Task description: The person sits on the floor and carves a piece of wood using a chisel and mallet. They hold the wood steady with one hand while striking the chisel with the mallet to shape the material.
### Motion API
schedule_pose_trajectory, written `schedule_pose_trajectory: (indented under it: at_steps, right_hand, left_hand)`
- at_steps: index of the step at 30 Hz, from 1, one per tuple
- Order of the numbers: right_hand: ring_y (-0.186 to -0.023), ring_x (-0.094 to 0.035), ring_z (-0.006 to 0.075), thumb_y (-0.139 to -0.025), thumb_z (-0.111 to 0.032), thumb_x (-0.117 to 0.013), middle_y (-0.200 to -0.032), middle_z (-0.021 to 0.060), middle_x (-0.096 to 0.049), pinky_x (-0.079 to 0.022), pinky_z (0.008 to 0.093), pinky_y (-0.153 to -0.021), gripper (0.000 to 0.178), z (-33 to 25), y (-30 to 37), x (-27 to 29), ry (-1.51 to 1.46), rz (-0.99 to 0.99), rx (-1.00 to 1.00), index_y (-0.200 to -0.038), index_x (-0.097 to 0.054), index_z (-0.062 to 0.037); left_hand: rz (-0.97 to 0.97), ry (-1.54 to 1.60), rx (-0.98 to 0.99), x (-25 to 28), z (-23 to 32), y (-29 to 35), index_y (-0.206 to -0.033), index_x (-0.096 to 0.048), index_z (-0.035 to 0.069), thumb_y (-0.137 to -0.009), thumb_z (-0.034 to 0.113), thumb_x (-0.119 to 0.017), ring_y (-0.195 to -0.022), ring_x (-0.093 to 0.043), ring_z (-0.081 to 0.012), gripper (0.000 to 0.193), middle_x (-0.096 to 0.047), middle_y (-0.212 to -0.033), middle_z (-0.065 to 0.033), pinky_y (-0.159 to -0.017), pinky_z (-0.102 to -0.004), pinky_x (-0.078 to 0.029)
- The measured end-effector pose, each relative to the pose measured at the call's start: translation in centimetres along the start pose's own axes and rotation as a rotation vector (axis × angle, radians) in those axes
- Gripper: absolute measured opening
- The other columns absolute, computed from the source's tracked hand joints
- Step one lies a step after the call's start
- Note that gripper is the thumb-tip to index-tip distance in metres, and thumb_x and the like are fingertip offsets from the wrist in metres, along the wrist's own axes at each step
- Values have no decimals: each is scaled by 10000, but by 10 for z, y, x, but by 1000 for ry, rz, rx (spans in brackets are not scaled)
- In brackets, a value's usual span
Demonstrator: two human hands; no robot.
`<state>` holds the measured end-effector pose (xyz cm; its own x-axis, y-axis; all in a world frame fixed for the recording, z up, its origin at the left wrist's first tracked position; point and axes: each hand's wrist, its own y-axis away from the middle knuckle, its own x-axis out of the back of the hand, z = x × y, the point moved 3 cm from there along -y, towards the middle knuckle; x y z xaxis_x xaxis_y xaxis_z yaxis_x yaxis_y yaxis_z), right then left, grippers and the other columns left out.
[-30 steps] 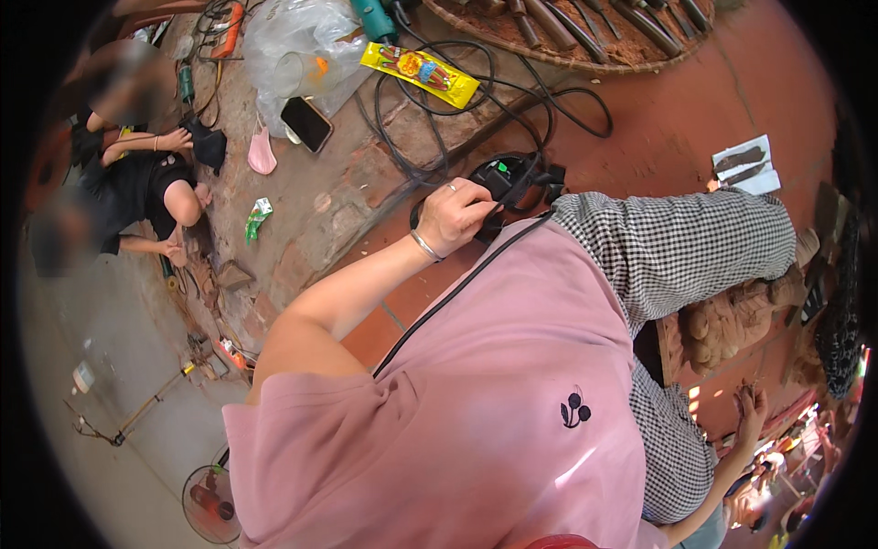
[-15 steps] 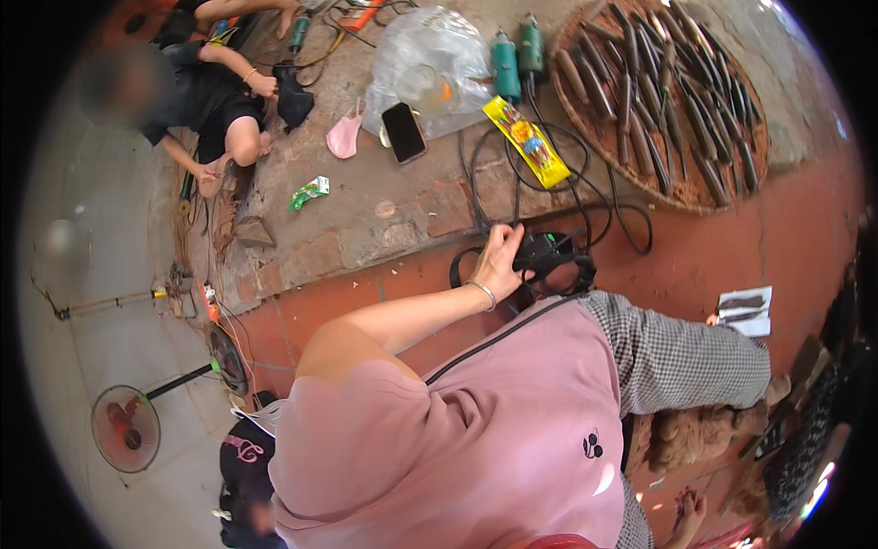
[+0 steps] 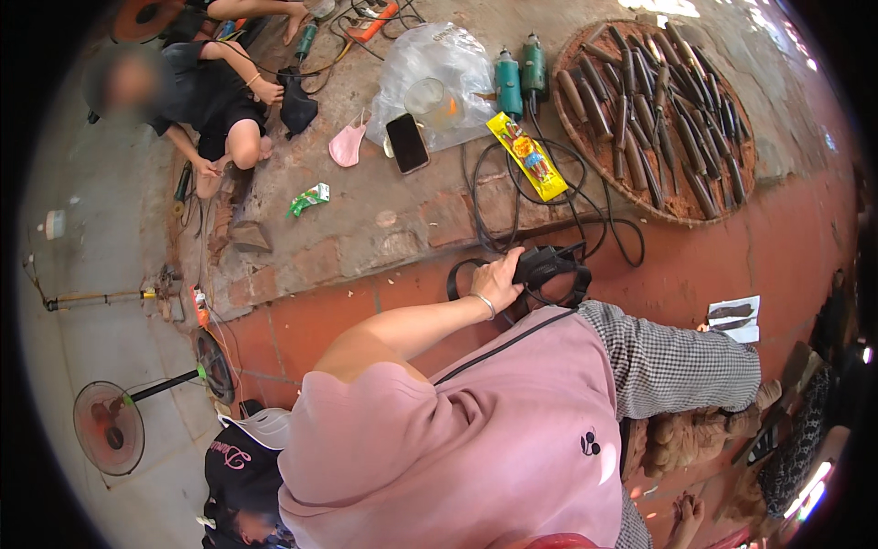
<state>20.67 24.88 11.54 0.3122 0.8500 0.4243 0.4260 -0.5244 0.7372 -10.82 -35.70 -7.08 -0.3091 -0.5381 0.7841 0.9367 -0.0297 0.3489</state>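
Observation:
Near the middle of the head view, my left hand (image 3: 499,281), with a bracelet at the wrist, is closed on the near side of a black device with looped straps (image 3: 549,271). The device is held just in front of the brick ledge, by my checked trousers (image 3: 681,352). A thin black cord (image 3: 498,343) runs across my pink shirt. At the lower right edge a hand (image 3: 688,514) shows in part, fingers bent and dark at the tips; I cannot tell whether it is my right hand or another person's.
Black cables (image 3: 585,229) coil on the ledge beside a yellow packet (image 3: 528,156), a phone (image 3: 407,144) and two green power tools (image 3: 519,75). A round woven tray (image 3: 585,169) bears many dark rod-like tools. A person (image 3: 206,101) sits far left; a capped person (image 3: 242,467) is lower left, near a fan (image 3: 110,427).
My left hand and the black device sit slightly lower and farther from the ledge's cables. The device has turned a little in the hand. The whole view has shifted slightly.

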Motion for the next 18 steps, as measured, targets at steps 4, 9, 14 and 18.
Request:
schedule_pose_trajectory:
  at_steps: [4,9,14,18]
  right_hand:
    - [-880,-647,147,-921,-51,-602,-1052,83,-644,-553,277,-765,85,50,-34,35,-95,3,71,-969,-533,-61]
    - [-901,-652,147,-937,-60,-590,-1106,94,-653,-554,272,-789,71,44,-25,35,-82,26,31,-998,-554,-61]
    - [-854,-649,114,-930,-78,-622,-1018,67,-662,-542,236,-757,70,43,-14,28,-123,46,-9,-954,-562,-53]
    - [-841,-652,112,-924,-80,-630,-1003,68,-665,-543,232,-753,76,34,-9,23,-87,106,-52,-922,-557,-57]
  left_hand:
    - [7,-59,-30,4,7,-1,-1353,-410,141,-726,181,-735,-910,-660,-404,708,-678,-1003,-202,-778,-511,-523]
    - [83,28,-207,6,15,-1,-1371,-352,139,-725,88,-714,-905,-667,-384,742,-678,-1030,-179,-736,-482,-535]
    - [76,23,-435,1,6,-6,-1335,-391,90,-747,13,-677,-922,-678,-335,658,-679,-1075,-147,-724,-423,-555]
    - [66,96,-474,4,11,6,-1275,-488,53,-740,13,-675,-918,-681,-312,568,-674,-1117,-142,-733,-395,-567]
